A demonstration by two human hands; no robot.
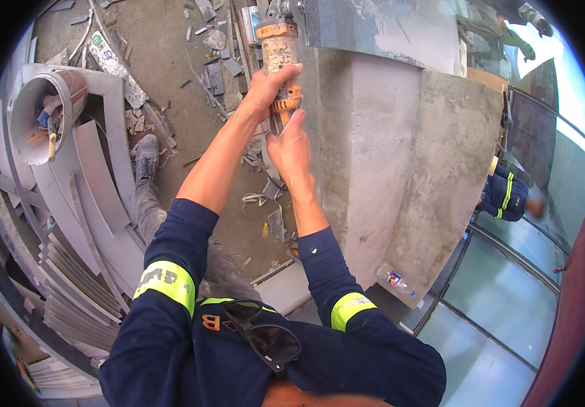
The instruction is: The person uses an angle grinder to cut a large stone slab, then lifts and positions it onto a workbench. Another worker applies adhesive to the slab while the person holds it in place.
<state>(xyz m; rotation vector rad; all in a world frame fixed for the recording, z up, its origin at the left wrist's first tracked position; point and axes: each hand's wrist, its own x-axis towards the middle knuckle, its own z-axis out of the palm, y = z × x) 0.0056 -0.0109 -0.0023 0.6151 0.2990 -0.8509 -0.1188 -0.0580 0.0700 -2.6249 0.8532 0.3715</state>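
Both my arms stretch forward to a dusty orange angle grinder (279, 54), its body coated in pale spatter. My left hand (270, 93) is closed around the middle of its body, the thumb laid across. Closer to me, my right hand (290, 147) grips the rear end. The metal head points away from me and sits at the left edge of a grey slab (374, 30); its disc cannot be made out, nor whether it touches the slab. Below that slab stands a rough cement-faced block (401, 156).
At left, a bucket (69, 112) holding hand tools lies near stacked grey strips (75, 285). Broken tile pieces (214, 78) and offcuts litter the floor. A plastic bottle (395, 279) rests on the block's near end. Glass panels (489, 298) line the right, where a navy-clothed person (506, 195) shows, possibly reflected.
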